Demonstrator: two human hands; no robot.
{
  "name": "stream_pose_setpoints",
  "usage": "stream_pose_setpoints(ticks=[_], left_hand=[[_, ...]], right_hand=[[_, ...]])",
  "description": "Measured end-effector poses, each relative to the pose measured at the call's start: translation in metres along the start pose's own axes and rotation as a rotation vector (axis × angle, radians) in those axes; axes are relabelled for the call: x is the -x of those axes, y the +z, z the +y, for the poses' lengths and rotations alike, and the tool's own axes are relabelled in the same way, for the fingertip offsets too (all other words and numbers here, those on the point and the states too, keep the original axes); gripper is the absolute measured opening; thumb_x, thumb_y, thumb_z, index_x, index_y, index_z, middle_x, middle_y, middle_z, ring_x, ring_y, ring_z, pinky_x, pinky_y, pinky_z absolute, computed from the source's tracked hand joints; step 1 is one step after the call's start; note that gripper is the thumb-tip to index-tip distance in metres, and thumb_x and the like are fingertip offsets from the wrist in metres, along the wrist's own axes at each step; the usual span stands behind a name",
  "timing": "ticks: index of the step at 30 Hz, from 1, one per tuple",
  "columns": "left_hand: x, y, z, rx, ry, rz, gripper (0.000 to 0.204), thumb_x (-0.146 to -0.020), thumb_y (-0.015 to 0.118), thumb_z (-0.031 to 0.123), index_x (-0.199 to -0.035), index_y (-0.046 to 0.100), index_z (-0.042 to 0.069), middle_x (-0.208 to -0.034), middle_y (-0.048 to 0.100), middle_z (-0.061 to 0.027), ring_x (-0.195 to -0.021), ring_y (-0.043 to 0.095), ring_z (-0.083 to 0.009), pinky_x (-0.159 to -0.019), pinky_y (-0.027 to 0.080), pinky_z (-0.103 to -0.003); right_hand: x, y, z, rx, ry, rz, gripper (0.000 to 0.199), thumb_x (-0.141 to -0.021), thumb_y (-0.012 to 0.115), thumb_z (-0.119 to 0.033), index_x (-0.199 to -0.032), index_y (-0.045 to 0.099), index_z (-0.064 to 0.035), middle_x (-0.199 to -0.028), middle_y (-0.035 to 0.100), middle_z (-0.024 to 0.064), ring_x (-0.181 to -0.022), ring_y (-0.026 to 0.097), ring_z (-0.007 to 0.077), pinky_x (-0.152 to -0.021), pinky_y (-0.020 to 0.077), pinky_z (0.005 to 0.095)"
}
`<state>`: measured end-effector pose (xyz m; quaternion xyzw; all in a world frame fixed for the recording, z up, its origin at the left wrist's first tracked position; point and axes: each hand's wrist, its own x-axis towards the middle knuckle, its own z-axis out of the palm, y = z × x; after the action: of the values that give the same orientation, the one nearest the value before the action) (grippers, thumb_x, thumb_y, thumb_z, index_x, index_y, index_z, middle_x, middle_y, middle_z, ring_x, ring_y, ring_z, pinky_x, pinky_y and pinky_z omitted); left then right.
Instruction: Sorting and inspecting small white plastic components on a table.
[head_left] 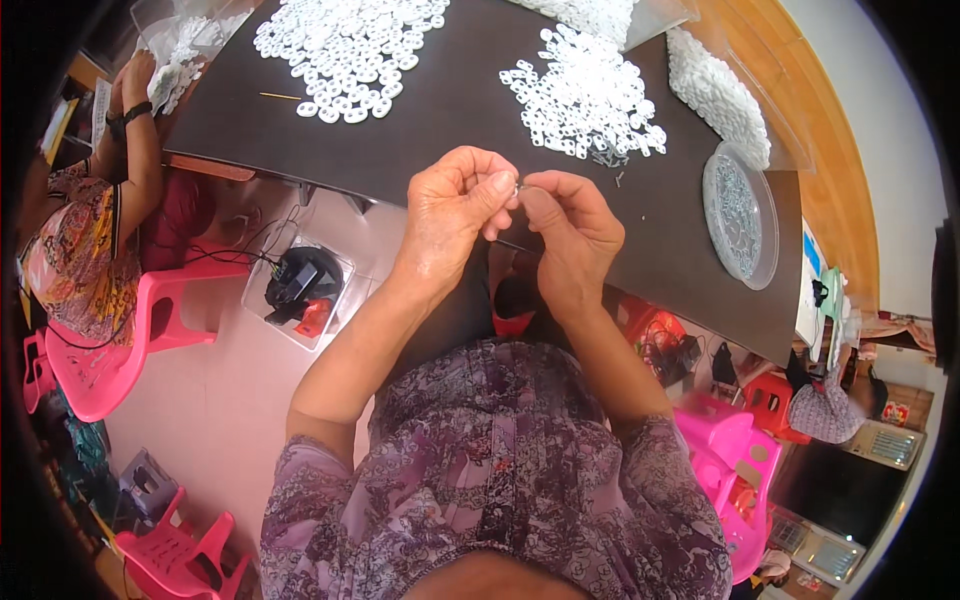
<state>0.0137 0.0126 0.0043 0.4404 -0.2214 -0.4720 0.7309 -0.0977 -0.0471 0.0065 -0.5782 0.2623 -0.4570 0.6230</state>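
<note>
Clearly, most of the work remains, judging from how much loose material lies on the dark table. It carries two broad heaps of small white rings: one far and to the left, another far and slightly to the right. A long clear bag of white pieces lies at the far right edge, and near it stands a round clear dish holding many tiny greyish parts. These parts may be finished ones or only supplies; the picture does not settle this.

A few small dark metal bits lie just beside the right heap.

At the near edge of the table, the person's left hand and right hand meet. Both are pinched together with fingertips touching, clamped on one very small piece between thumbs and forefingers. It is too small to tell its shape, so whether it is half assembled or complete cannot be said.

At the far left, another person's hand rests near a smaller clear bag.
</note>
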Motion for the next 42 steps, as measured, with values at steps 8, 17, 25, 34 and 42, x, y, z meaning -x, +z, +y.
stream_pose_setpoints(ticks=[8, 17, 25, 34, 42], left_hand=[[0.005, 0.002, 0.003, -0.054, 0.062, -0.025, 0.012, -0.087, 0.062, 0.010, -0.092, 0.060, -0.001, -0.078, 0.060, -0.0034, -0.063, 0.053, -0.0069, -0.055, 0.043, -0.019], [0.007, 0.002, 0.000, -0.093, 0.078, -0.009, 0.012, -0.088, 0.062, 0.013, -0.091, 0.060, 0.002, -0.077, 0.060, -0.0013, -0.063, 0.053, -0.0058, -0.055, 0.043, -0.018], [0.010, 0.008, -0.005, -0.254, 0.150, 0.107, 0.010, -0.089, 0.061, 0.012, -0.092, 0.060, 0.003, -0.076, 0.059, 0.0020, -0.062, 0.052, -0.0039, -0.054, 0.042, -0.017], [0.008, 0.011, -0.016, -0.268, 0.244, 0.173, 0.005, -0.089, 0.058, 0.007, -0.090, 0.059, 0.001, -0.078, 0.059, 0.0006, -0.063, 0.053, -0.0044, -0.054, 0.043, -0.018], [0.008, 0.006, -0.006, -0.207, 0.184, 0.138, 0.009, -0.089, 0.059, 0.006, -0.095, 0.061, 0.000, -0.080, 0.061, -0.0005, -0.066, 0.056, -0.0053, -0.056, 0.045, -0.019]], right_hand=[[-0.001, 0.001, -0.004, 0.068, -0.023, -0.014, 0.010, -0.084, 0.063, -0.002, -0.094, 0.063, 0.0009, -0.084, 0.062, 0.0013, -0.069, 0.052, 0.0051, -0.061, 0.0422, 0.0180], [0.001, 0.002, -0.001, 0.092, -0.030, -0.009, 0.010, -0.084, 0.064, -0.003, -0.094, 0.064, 0.0004, -0.082, 0.061, -0.0003, -0.069, 0.051, 0.0048, -0.061, 0.0421, 0.0178], [0.000, 0.001, 0.005, 0.252, -0.154, -0.016, 0.006, -0.085, 0.063, -0.002, -0.090, 0.062, 0.0007, -0.081, 0.058, -0.0029, -0.072, 0.050, 0.0037, -0.065, 0.0416, 0.0170], [-0.009, -0.001, 0.011, 0.513, -0.242, -0.052, 0.003, -0.085, 0.060, -0.002, -0.088, 0.061, 0.0002, -0.079, 0.057, -0.0029, -0.074, 0.050, 0.0040, -0.067, 0.0420, 0.0182], [-0.012, -0.001, -0.004, 0.425, -0.195, -0.149, 0.006, -0.087, 0.059, -0.001, -0.091, 0.062, 0.0016, -0.081, 0.060, -0.0014, -0.076, 0.053, 0.0056, -0.070, 0.0431, 0.0191]])
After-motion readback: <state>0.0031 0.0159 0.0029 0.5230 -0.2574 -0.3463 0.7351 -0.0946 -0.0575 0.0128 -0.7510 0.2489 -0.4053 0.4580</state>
